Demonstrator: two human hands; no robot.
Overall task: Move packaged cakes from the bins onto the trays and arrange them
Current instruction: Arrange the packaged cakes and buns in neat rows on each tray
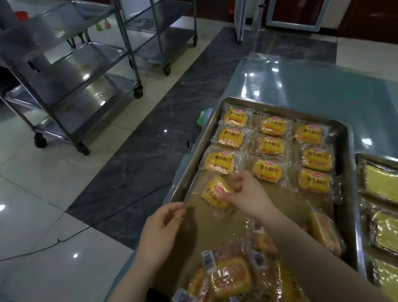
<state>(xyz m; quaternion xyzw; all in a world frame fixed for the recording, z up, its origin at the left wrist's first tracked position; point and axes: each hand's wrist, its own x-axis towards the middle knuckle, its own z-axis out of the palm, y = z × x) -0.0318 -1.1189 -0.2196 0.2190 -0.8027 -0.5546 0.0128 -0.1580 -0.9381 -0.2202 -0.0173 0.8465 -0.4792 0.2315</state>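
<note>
Nearest, at 6 o'clock on the steel tray (348, 180): a loose pile of packaged cakes (231, 276), several lying label-down with barcodes up. The count is unclear, because both forearms cross the pile and the frame edge cuts it off.

Left hand (161, 227) is by the tray's 9 o'clock rim, grip released, fingers loosely curled and holding nothing. Cannot tell whether it touches the rim.

Right hand (247, 194) is mid-tray, grip pinching one packaged cake (217, 194) at its right edge. The cake lies label-up but skewed, at the near end of the left column, on brown liner paper (217, 230).

Judgement: the step is squaring this cake into line. It is best turned until its label sits like the neighbour's at 12 o'clock. Keep a like gap, with the wrapper edges flat and not overlapping. The left hand could steady the tray.

Beyond, 12 to 1 o'clock: arranged rows (272, 145) in three columns, nine laid cakes by my count.

At 3 o'clock: second tray (374, 157) of paler yellow packs, cut off by the frame.

Worktop (310, 74) is glossy and spotted with glare. Steel trolleys (83, 72) stand at 10 o'clock, blurred. No bins are in view.
</note>
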